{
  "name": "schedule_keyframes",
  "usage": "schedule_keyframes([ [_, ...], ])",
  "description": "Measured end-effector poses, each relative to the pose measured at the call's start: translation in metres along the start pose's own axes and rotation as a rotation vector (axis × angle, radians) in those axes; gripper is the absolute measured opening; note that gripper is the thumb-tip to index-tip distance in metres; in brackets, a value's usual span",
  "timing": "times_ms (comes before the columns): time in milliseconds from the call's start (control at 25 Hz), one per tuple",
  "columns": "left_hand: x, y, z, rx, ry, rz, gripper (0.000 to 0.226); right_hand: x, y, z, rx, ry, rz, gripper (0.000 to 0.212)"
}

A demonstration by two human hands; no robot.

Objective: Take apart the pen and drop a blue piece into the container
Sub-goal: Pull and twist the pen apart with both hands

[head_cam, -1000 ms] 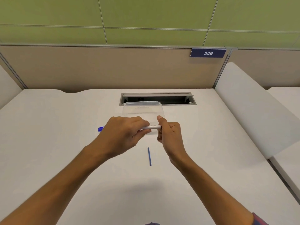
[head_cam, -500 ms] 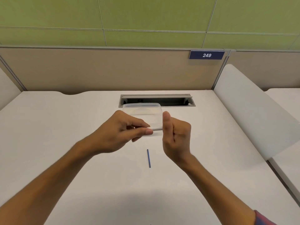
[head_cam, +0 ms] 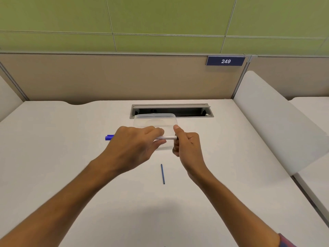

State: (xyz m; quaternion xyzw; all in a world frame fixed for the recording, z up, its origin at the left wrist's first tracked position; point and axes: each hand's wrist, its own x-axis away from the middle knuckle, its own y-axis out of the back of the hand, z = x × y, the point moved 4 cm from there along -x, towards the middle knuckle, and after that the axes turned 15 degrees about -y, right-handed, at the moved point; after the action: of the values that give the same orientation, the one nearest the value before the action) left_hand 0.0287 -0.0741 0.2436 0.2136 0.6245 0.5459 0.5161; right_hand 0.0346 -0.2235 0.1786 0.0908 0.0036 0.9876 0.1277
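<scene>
A white pen (head_cam: 167, 137) with a blue cap (head_cam: 109, 137) is held level above the desk. My left hand (head_cam: 135, 145) grips its middle, hiding most of the barrel. My right hand (head_cam: 187, 145) pinches the pen's right end between thumb and fingers. Just behind the hands stands a clear plastic container (head_cam: 155, 120), open at the top. A thin blue refill tube (head_cam: 162, 174) lies loose on the white desk (head_cam: 53, 157), nearer to me than the hands.
A grey cable slot (head_cam: 171, 110) is set into the desk behind the container. A beige partition with a blue "249" plate (head_cam: 225, 61) closes the back. A white divider panel (head_cam: 277, 122) slopes along the right side.
Half a second ago the hands were raised, with the right thumb upright and the pen largely hidden. Now the pen is level again, its blue cap showing at left, and the right hand grips its end.
</scene>
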Motion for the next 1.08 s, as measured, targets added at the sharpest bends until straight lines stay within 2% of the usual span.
schedule_keyframes([
  [80,0.001,-0.003,-0.001,-0.071,-0.054,-0.02,0.026,-0.002,0.0,-0.002,-0.004,-0.08,0.023,0.068],
  [200,0.003,-0.006,0.003,-0.06,-0.067,-0.06,0.033,0.002,0.001,0.007,0.078,0.036,-0.01,0.063],
  [360,0.004,-0.005,0.008,0.201,0.028,-0.126,0.036,0.007,0.002,0.016,0.126,0.237,-0.054,0.065],
  [440,0.001,-0.004,0.015,0.539,0.135,-0.152,0.032,0.013,0.003,0.024,0.145,0.416,-0.086,0.06],
  [560,0.0,-0.002,0.019,1.038,0.245,-0.03,0.031,0.028,0.006,0.037,0.266,0.923,-0.197,0.047],
  [600,0.0,-0.002,0.018,1.102,0.247,0.033,0.034,0.03,0.007,0.038,0.284,1.052,-0.207,0.043],
  [680,0.001,-0.002,0.016,1.123,0.243,0.071,0.033,0.029,0.008,0.036,0.311,1.142,-0.231,0.039],
  [720,0.001,-0.002,0.015,1.101,0.246,0.033,0.029,0.027,0.008,0.035,0.314,1.108,-0.251,0.04],
  [800,0.0,0.001,0.016,0.91,0.223,-0.094,0.024,0.02,0.008,0.03,0.288,0.886,-0.262,0.045],
  [880,0.001,0.005,0.016,0.46,0.123,-0.155,0.023,0.01,0.005,0.022,0.211,0.528,-0.175,0.053],
  [960,0.0,0.007,0.011,0.033,-0.007,-0.129,0.022,0.002,0.001,0.012,0.069,0.158,-0.033,0.058],
  [1040,-0.002,0.004,0.007,-0.162,-0.089,-0.065,0.021,-0.002,-0.003,0.004,-0.063,-0.137,0.097,0.053],
  [1080,-0.002,0.003,0.005,-0.208,-0.112,-0.054,0.022,-0.002,-0.003,0.003,-0.089,-0.216,0.131,0.05],
])
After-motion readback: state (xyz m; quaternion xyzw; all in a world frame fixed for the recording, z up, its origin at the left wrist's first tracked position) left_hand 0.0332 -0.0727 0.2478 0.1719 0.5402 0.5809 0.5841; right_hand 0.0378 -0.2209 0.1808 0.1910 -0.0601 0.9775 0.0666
